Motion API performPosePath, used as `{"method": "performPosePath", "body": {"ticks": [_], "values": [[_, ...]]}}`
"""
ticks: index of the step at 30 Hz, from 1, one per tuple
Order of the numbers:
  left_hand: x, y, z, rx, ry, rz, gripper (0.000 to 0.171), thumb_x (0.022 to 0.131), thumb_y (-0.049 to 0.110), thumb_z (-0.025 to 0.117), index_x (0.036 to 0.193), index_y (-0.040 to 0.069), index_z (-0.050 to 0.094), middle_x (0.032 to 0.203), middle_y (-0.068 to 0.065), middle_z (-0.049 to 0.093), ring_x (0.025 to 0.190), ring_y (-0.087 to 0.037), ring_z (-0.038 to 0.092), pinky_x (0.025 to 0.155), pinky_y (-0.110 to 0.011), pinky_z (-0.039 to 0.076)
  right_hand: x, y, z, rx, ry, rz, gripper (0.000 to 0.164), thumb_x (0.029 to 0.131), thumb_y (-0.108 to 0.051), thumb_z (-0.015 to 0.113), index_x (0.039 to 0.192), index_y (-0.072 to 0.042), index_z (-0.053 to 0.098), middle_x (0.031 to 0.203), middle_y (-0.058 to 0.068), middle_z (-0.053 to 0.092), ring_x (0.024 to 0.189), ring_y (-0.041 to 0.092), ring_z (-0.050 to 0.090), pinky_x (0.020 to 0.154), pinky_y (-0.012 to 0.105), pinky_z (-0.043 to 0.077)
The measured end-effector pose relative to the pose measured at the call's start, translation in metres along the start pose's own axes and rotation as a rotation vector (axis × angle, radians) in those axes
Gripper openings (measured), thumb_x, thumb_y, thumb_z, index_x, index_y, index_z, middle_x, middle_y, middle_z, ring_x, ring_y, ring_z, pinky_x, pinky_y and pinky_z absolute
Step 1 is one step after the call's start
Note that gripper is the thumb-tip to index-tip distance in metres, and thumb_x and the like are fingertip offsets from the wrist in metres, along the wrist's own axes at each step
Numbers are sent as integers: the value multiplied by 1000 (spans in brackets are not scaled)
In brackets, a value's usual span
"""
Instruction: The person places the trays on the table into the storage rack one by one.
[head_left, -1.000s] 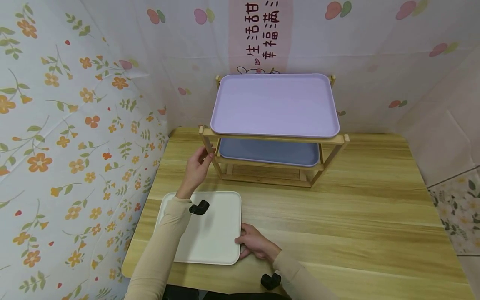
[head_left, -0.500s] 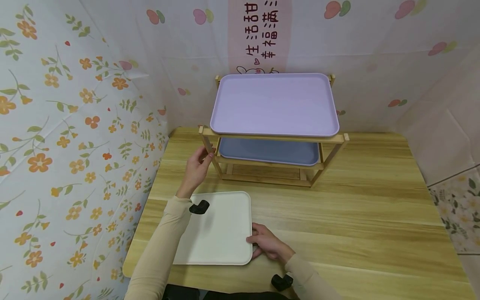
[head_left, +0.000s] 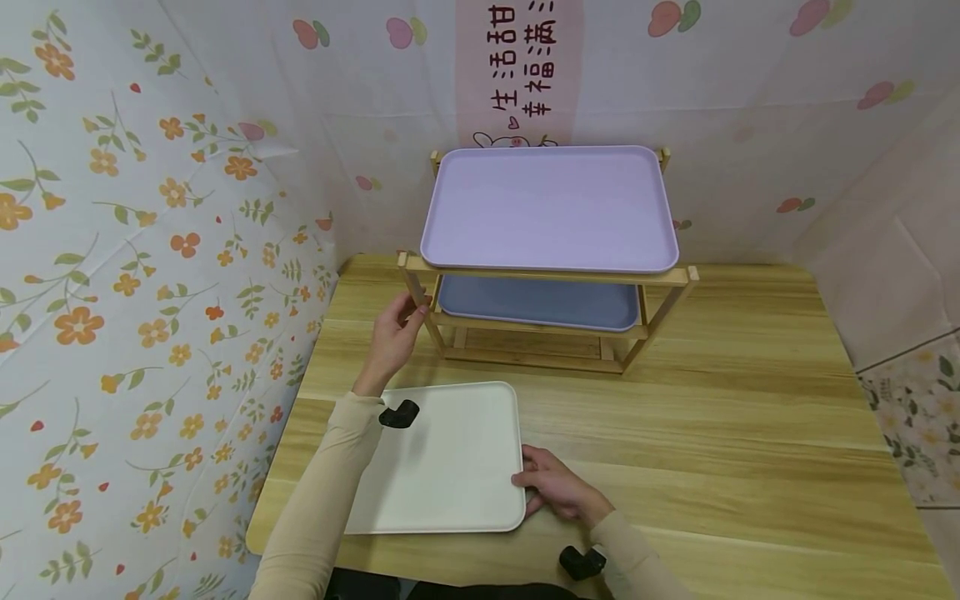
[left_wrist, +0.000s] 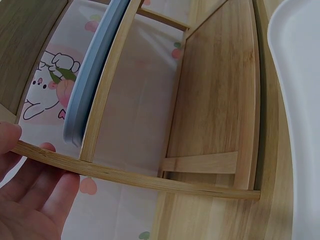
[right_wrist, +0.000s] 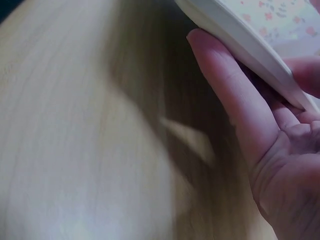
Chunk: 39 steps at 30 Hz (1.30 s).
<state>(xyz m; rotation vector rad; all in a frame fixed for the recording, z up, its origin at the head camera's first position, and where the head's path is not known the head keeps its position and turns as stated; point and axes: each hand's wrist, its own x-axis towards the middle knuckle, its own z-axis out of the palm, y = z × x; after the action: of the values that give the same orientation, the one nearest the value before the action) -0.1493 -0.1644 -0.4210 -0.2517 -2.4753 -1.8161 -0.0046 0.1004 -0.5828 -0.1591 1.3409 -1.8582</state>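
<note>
My left hand (head_left: 393, 333) grips the front left post of a wooden rack (head_left: 532, 362). Seen from the left wrist, this hand (left_wrist: 35, 205) has its thumb and fingers on either side of the post (left_wrist: 150, 182). At its right short edge, a white tray (head_left: 450, 458) is held by my right hand (head_left: 558, 483). The right wrist view shows the hand (right_wrist: 250, 115) with fingers under the tray's rim (right_wrist: 245, 47) and the thumb on top. My left forearm hides the tray's left end.
A lilac tray (head_left: 551, 208) lies on the rack's top level, a blue tray (head_left: 536, 302) on the level below. The rack's bottom shelf (left_wrist: 210, 85) is bare wood. Patterned cloth (head_left: 165, 275) hangs left of and behind the wooden table (head_left: 750, 417).
The white tray has slid to the right along with my right hand, in steps across all frames. My left hand stays on the rack post, and the rack has not moved.
</note>
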Motion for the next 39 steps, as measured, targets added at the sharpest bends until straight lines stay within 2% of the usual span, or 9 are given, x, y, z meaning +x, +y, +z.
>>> {"method": "performPosePath", "body": {"ticks": [11,18,26,39], "values": [[-1,-2,0,-18,0,-29,35,98,2,50,131,-9,50,127,-32,57,122,-42,55,101,-50,45,-13,-3,-19,-7,-33,-36,55,94,-1,52,141,13,26,113,12,66,94,26,69,68,46,58],[-1,-1,0,-18,-1,-21,34,98,1,49,131,-9,50,127,-33,57,122,-43,55,100,-52,45,-23,-4,-28,3,-14,-51,55,93,0,52,140,15,26,108,9,69,92,25,70,67,45,58],[-1,-2,0,-3,-3,-34,35,99,3,49,133,-8,49,129,-31,57,123,-39,55,99,-48,46,-35,-6,-41,18,4,-82,53,95,0,50,138,19,25,107,8,70,92,26,71,69,47,58],[0,0,0,5,-2,-14,34,98,3,51,131,-8,51,127,-30,58,121,-42,56,98,-50,46,-58,-9,-67,34,39,-113,43,98,-3,48,136,11,34,107,5,71,94,24,71,72,47,58]]}}
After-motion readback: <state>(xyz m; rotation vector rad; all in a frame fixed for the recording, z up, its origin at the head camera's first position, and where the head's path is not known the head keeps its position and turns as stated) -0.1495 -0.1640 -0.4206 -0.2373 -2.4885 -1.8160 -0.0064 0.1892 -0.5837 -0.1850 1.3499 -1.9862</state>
